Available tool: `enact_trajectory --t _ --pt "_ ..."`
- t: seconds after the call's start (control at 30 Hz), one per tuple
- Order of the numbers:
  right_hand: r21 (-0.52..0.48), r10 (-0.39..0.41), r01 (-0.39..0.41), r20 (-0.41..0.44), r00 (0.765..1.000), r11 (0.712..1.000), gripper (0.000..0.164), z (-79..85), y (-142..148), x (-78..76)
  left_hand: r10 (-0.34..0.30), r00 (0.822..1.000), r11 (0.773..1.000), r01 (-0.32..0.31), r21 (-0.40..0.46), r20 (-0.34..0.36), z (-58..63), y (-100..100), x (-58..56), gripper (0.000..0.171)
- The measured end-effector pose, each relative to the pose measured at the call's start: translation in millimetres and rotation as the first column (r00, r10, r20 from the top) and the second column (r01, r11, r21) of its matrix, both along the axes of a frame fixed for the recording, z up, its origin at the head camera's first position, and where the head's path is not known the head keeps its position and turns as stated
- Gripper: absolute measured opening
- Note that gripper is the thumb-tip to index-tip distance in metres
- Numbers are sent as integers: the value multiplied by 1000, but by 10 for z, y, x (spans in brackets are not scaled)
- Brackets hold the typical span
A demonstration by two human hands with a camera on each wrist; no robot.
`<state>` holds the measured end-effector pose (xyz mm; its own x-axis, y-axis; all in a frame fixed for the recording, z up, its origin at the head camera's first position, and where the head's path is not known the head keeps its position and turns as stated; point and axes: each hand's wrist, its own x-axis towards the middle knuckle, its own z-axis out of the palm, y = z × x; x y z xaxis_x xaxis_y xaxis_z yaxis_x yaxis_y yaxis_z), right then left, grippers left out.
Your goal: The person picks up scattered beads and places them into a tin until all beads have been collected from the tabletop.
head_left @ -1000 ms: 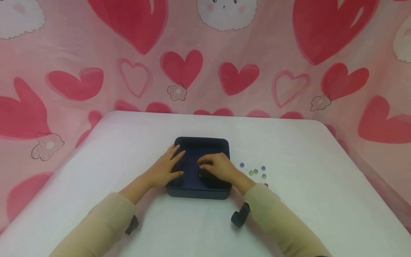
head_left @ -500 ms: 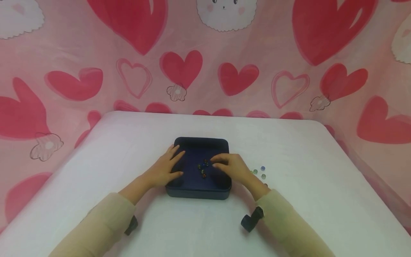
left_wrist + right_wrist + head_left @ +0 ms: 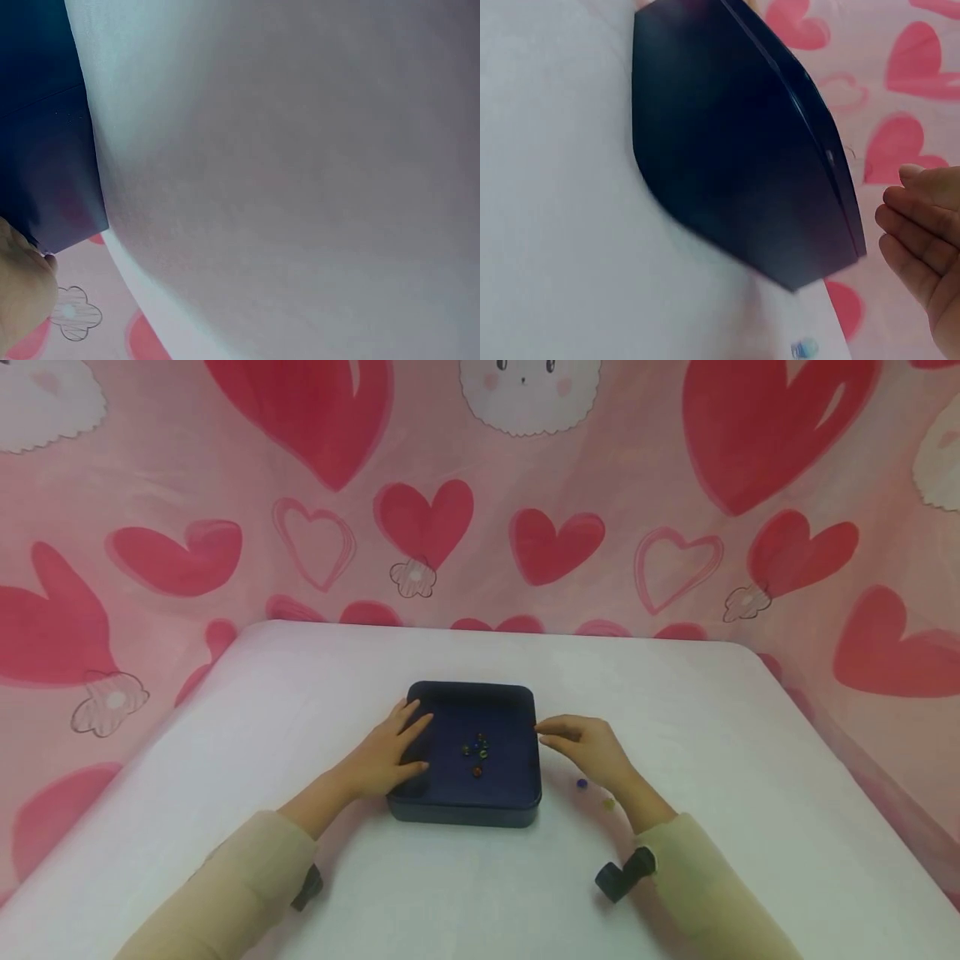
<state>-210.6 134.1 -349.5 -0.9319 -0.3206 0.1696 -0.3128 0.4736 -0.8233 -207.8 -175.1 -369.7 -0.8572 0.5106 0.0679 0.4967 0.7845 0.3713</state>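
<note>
Touching the blue box (image 3: 463,816), the left hand (image 3: 381,756) spreads its fingers; marbles (image 3: 483,755) sit inside; the right hand (image 3: 592,750), loosely open, hangs beside the box.

Plain beige all the way on the left sleeve (image 3: 217,893), between seven and eight o'clock, and the matching right sleeve (image 3: 720,893) sits between four and five! A black left wrist camera (image 3: 309,887) peeks out at seven; at five, the black right wrist camera (image 3: 615,880) shows its stubby, rounded end.
</note>
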Motion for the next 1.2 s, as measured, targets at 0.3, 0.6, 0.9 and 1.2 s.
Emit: enact_trajectory --t 0.3,0.6,0.9,1.2 --pt "35 -98 96 41 994 995 26 3 345 -20 -4 1000 1000 4 4 1 -6 0 -7 68" --pt "122 -195 185 70 978 975 33 -32 606 -46 2 1000 1000 -2 6 -5 5 -6 -7 67" --pt "175 -227 201 144 963 964 33 -148 781 -66 0 1000 1000 0 1 -10 7 -2 -14 67" --pt "237 -234 195 149 961 952 28 -254 887 -84 -2 1000 1000 2 -5 -7 -4 -7 -2 68"
